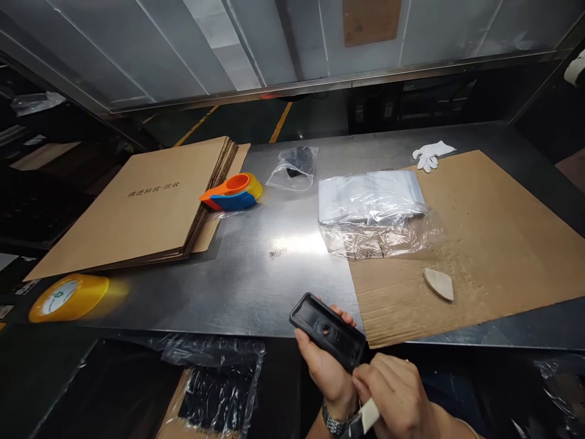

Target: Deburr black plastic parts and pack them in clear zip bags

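My left hand [325, 373] is closed around a black plastic housing [315, 323], a long shallow shell with rounded corners and a small round hole in its floor. The hollow side faces up, tilted toward me. At the housing's near end, my right hand [395, 390] is clenched on a slim tool with a cream-coloured handle [370, 416]. The fingers cover the tool's working tip, so its kind and whether it touches the edge cannot be made out. Both hands are just off the front edge of the metal table [287, 277].
Flat cardboard sheets [159, 201] are stacked at left, with an orange-and-blue tape dispenser [233, 192] against them and a yellow tape roll [68, 297] nearer. Clear plastic bags [372, 198], a wedge-shaped pad [439, 284] and a white glove [432, 154] lie around the right-hand cardboard [507, 244].
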### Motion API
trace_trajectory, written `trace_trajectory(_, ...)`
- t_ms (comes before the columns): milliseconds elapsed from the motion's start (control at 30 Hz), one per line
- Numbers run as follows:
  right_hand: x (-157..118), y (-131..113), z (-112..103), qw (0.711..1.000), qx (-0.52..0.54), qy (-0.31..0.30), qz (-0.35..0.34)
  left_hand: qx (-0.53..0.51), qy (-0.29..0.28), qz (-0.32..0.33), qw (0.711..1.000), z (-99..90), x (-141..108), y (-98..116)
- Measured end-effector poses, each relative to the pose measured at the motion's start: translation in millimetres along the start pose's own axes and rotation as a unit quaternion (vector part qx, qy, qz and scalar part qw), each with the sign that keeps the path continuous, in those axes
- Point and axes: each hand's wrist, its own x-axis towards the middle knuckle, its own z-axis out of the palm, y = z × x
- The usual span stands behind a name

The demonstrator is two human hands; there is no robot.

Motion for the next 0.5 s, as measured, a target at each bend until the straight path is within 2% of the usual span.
trace_trajectory(167,-9,5,-13,0.978,0.148,-0.095,0.111,-0.006,-0.037,-0.023,0.999,-4.6,7,2)
trace_trajectory(333,-9,15,-34,0.955,0.130,-0.152,0.217,0.000,-0.076,-0.059,0.995,-5.4,8,4)
trace_trajectory(500,-1,9,-37,0.930,0.208,-0.165,0.253,0.011,-0.083,-0.083,0.993,-6.6,3,2)
